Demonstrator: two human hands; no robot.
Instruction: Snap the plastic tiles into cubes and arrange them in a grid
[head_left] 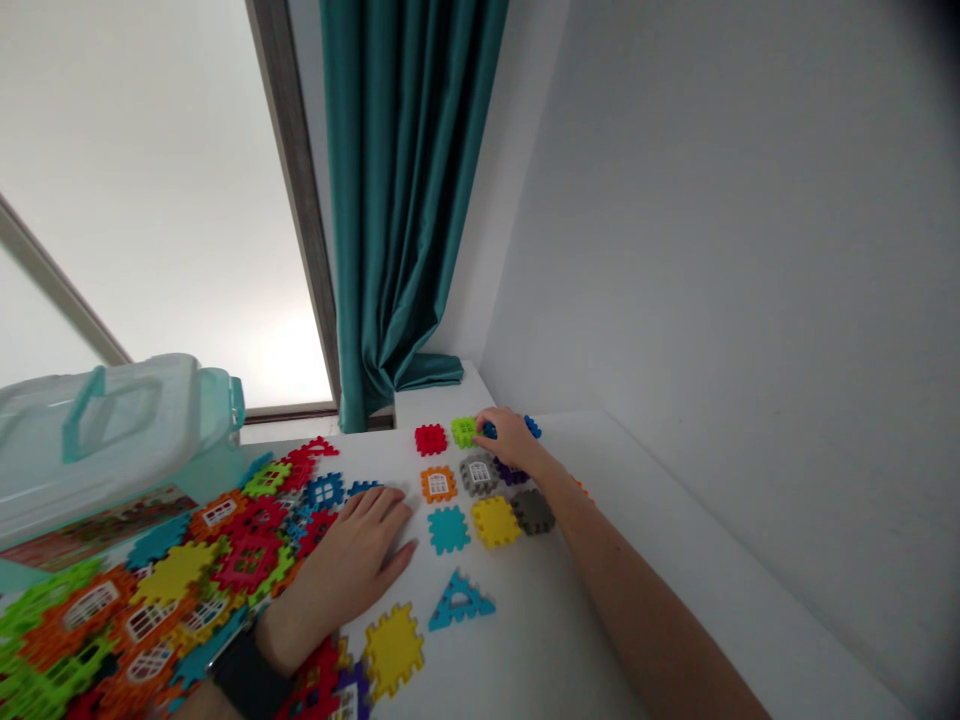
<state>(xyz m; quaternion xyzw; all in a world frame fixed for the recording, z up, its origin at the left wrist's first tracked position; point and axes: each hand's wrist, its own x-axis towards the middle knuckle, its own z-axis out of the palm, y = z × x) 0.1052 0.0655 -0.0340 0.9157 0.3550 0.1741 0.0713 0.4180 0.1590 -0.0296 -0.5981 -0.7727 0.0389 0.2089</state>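
My right hand (pixel 508 440) is at the far end of the table, its thumb and fingers curled round a dark blue toothed building tile (pixel 490 430). The tile sits beside a lime green tile (pixel 463 431); another blue tile (pixel 532 427) shows past my knuckles. My left hand (pixel 364 550) lies palm down with fingers spread, at the edge of a heap of mixed tiles. Near my hands lie a red tile (pixel 430 439), an orange window tile (pixel 439 484), a grey window tile (pixel 478 475), a light blue tile (pixel 448 529) and a yellow tile (pixel 496 522).
A lidded clear tub (pixel 97 440) stands at the left behind the heap (pixel 247 555). Closer in are a blue triangle piece (pixel 460 601) and a yellow tile (pixel 394 650). A dark grey tile (pixel 533 512) lies by my right forearm. The wall (pixel 712 300) bounds the right side.
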